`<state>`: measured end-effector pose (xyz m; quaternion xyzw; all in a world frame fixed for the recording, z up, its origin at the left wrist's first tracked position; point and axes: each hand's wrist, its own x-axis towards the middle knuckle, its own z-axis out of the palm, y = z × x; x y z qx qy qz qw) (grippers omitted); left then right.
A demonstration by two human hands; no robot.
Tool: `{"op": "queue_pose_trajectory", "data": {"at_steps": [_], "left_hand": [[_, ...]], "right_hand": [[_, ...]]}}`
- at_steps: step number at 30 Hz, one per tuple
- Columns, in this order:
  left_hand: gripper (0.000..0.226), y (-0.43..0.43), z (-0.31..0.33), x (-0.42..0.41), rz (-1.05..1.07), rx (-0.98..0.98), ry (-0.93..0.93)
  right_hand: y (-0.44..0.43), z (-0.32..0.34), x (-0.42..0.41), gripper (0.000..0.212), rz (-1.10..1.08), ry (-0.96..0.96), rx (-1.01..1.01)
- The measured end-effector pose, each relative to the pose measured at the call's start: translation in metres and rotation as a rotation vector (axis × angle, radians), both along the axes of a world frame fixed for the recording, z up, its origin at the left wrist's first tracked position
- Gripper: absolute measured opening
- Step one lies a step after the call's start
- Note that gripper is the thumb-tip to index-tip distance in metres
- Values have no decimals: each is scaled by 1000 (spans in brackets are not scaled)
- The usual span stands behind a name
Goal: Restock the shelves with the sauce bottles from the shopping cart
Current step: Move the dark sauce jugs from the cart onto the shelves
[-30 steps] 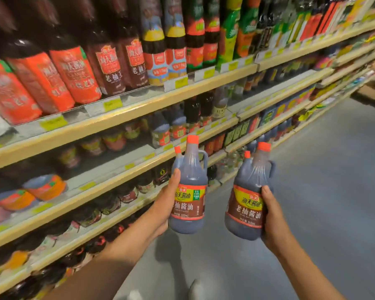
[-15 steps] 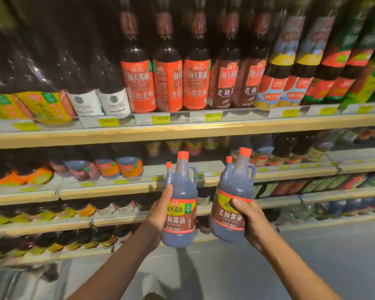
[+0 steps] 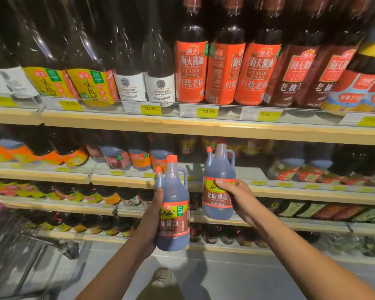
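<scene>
While the cart [image 3: 20,245] stands at the near left, the left hand [image 3: 149,224] grips one bottle [image 3: 173,215] upright, fingers closed round its left side. Just right and higher, the right hand [image 3: 236,195] clasps a second bottle [image 3: 219,182] at its label, raised before the second shelf [image 3: 290,187].

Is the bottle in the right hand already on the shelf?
No. The right hand holds its sauce bottle upright in the air before the shelves.

Dark bottles [image 3: 173,204], orange caps [image 3: 171,158], yellow-red labels [image 3: 217,197]
</scene>
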<state>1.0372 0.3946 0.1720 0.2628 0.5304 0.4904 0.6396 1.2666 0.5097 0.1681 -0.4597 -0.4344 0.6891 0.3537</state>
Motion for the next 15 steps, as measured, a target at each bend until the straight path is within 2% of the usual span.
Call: {"op": "queue_pose_trajectory", "data": {"at_steps": [5,8,12,15], "left_hand": [[74,5,-21,-17,63,-5,-10],[82,8,-30,-26,88,-28,-4],[96,13,-44,-40,102,-18,-48],[86,16,-52,-48,138,-23,-73]], "right_hand": [[43,-4,-30,57,-15,-103,132],[71,-3,-46,68,-35,-178,196],[101,-4,-64,50,-32,-310,198],[115,-9,-77,51,-44,-363,174]]}}
